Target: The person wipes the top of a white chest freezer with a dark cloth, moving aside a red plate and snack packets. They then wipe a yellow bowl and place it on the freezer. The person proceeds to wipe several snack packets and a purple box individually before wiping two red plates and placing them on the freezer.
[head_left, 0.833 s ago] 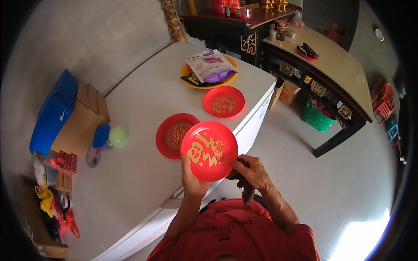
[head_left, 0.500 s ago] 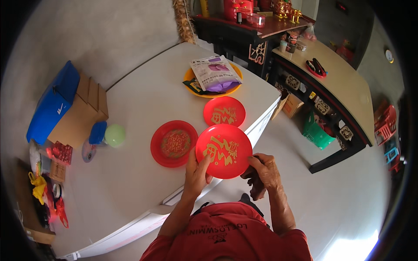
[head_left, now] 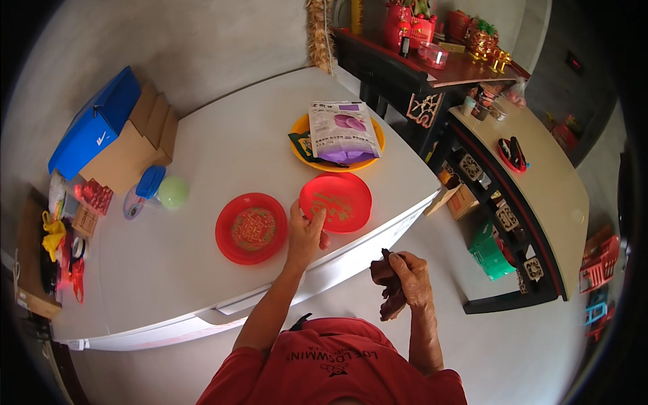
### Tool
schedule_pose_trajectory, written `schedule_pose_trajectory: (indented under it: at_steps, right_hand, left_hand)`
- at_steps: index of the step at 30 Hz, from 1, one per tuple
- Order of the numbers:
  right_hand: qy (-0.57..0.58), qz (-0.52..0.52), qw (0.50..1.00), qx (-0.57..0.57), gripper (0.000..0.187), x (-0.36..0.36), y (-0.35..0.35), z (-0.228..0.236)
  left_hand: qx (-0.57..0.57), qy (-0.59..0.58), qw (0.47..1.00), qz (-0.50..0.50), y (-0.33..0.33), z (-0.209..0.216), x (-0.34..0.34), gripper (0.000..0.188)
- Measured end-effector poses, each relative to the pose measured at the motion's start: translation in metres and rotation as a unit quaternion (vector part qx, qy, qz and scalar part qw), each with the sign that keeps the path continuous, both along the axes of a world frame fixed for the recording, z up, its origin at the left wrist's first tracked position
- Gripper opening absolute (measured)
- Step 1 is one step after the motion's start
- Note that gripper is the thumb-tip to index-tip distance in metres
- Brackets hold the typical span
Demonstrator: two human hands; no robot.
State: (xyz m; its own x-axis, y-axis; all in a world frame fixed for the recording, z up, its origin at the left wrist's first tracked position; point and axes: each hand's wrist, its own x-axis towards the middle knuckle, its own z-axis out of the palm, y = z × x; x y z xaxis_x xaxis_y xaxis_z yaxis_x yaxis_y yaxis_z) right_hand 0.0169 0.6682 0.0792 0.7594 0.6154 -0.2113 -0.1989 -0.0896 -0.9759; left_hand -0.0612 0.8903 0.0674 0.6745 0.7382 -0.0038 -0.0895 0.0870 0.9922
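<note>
My left hand [head_left: 307, 233] grips the near left rim of a round red plate [head_left: 347, 192] with gold decoration, thumb on top. This plate is tilted over the near right part of the white surface, covering the spot where another red plate lay; how far it touches that one I cannot tell. My right hand [head_left: 413, 278] pinches a crumpled dark brown cloth [head_left: 387, 282] in front of my shirt, apart from the plates. To the left of my left hand lies a red dish [head_left: 252, 255] with a gold pattern in its middle.
Behind the plates, a yellow tray [head_left: 379, 143] holds a purple-and-white packet [head_left: 345, 131]. At left on the white top [head_left: 175, 270] stand a cardboard box [head_left: 131, 158] with a blue lid, a green ball [head_left: 173, 193] and assorted bags. A dark-framed side table [head_left: 540, 169] stands right.
My left hand has carried the red plate away from me onto the spot of the other plate. My right hand has let go of its rim and drawn back with the cloth.
</note>
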Motion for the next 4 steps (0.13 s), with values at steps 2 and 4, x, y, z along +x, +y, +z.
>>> schedule_pose_trajectory:
  at_steps: [2, 4]
  right_hand:
    - [0.01, 0.02, 1.0, 0.005, 0.032, 0.008, -0.004, -0.004]
    - [0.02, 0.03, 0.999, 0.011, 0.03, 0.015, -0.008, -0.011]
  left_hand:
    - [0.031, 0.032, 0.999, 0.021, 0.001, -0.003, 0.005, 0.054]
    - [0.068, 0.062, 0.995, 0.032, 0.003, -0.005, 0.007, 0.058]
